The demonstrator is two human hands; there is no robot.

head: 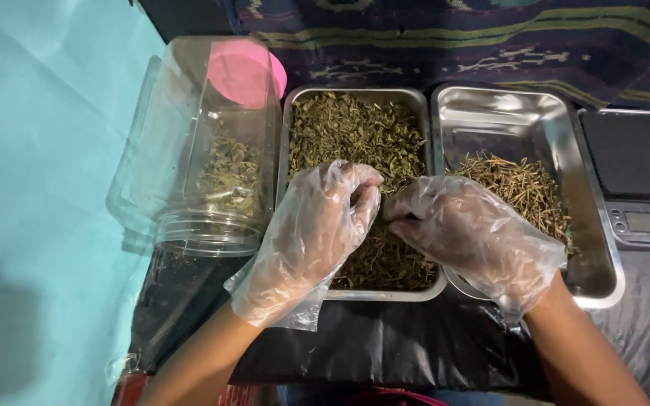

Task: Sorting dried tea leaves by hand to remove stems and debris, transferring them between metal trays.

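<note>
Both my hands wear loose clear plastic gloves. My left hand (314, 229) hovers over the left steel tray (357, 93), which is full of dried green-brown herb (355, 131); its fingers are curled together over the herb. My right hand (468, 233) reaches across the divide between the trays, with its fingertips pinched close to my left fingers. Whether a bit of herb sits between the fingers is hidden by the gloves. The right steel tray (505, 120) holds a smaller heap of thin dried stems (520, 188).
A clear plastic jar (205, 150) lies on its side left of the trays with some herb inside; its pink lid (242, 71) is at the far end. A digital scale (637, 180) sits at the right. Black plastic sheet covers the table; a teal cloth lies left.
</note>
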